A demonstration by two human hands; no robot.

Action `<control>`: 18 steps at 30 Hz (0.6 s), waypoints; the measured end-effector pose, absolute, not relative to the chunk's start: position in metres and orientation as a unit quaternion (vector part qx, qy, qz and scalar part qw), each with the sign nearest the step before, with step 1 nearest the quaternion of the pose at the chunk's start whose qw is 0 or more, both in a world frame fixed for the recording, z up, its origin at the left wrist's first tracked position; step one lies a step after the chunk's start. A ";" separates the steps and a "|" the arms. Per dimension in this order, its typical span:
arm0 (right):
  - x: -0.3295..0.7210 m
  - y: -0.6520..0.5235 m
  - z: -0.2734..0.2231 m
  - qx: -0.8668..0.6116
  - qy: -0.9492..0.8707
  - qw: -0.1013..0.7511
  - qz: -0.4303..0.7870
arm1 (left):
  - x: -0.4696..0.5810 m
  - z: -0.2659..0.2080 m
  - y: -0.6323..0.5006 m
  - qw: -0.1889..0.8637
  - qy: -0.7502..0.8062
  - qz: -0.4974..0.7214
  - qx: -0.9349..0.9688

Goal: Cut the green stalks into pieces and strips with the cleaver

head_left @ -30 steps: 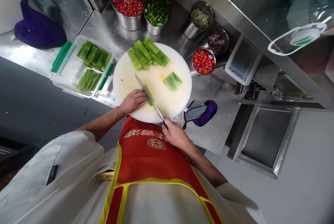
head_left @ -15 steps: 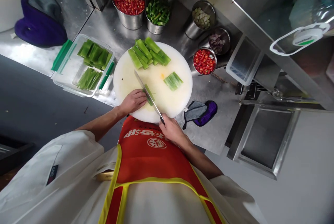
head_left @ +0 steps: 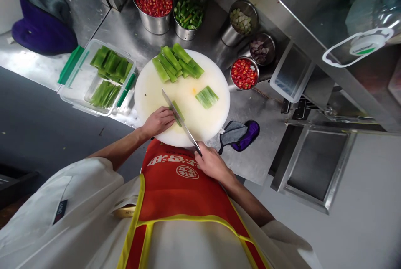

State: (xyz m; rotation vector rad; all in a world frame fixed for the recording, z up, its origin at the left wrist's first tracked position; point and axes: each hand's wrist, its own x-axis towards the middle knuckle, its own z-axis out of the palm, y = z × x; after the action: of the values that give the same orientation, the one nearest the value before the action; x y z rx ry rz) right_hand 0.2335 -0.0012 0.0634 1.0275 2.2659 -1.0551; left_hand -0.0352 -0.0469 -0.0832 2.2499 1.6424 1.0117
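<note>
In my right hand [head_left: 210, 159] is a kitchen knife [head_left: 183, 123], its blade slanting up and left across the white cutting board [head_left: 216, 114]. The blade lies over a green vegetable piece [head_left: 178, 110]. My left hand [head_left: 159, 121] presses on that piece at the left of the blade, its fingers bent and close together. Partly, the fingers and the knife hide the piece. A stack of pale green stem pieces [head_left: 171, 63] rests at the board's far edge. One sliced square of green stem [head_left: 207, 97] lies at the right on the board.
Left of the board, a clear plastic container [head_left: 73, 93] holds green pieces and thin strips. Behind stand metal pots of red chillies [head_left: 154, 1], green chillies [head_left: 188, 14] and garlic [head_left: 240, 21]. A smaller chilli pot [head_left: 244, 74] and a purple-grey cloth item [head_left: 239, 135] are at the right.
My right hand has moved slightly right and down with the knife, the blade sliding back along the piece. My left hand stays on the vegetable. The whole view has shifted slightly.
</note>
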 end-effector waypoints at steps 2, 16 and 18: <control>0.238 -0.003 0.066 0.372 0.815 0.229 -0.381 | -0.035 -0.083 -0.047 0.088 0.550 0.341 0.758; 0.226 0.005 0.037 0.370 0.833 0.142 -0.386 | -0.033 -0.084 -0.050 0.100 0.557 0.352 0.746; 0.231 0.005 0.044 0.366 0.835 0.143 -0.386 | -0.033 -0.083 -0.051 0.098 0.564 0.348 0.743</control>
State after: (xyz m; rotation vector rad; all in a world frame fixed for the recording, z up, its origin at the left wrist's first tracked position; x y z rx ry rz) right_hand 0.2307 0.0047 0.0440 1.0552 2.4063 -1.1134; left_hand -0.0327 -0.0512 -0.0827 2.1981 1.6696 1.0286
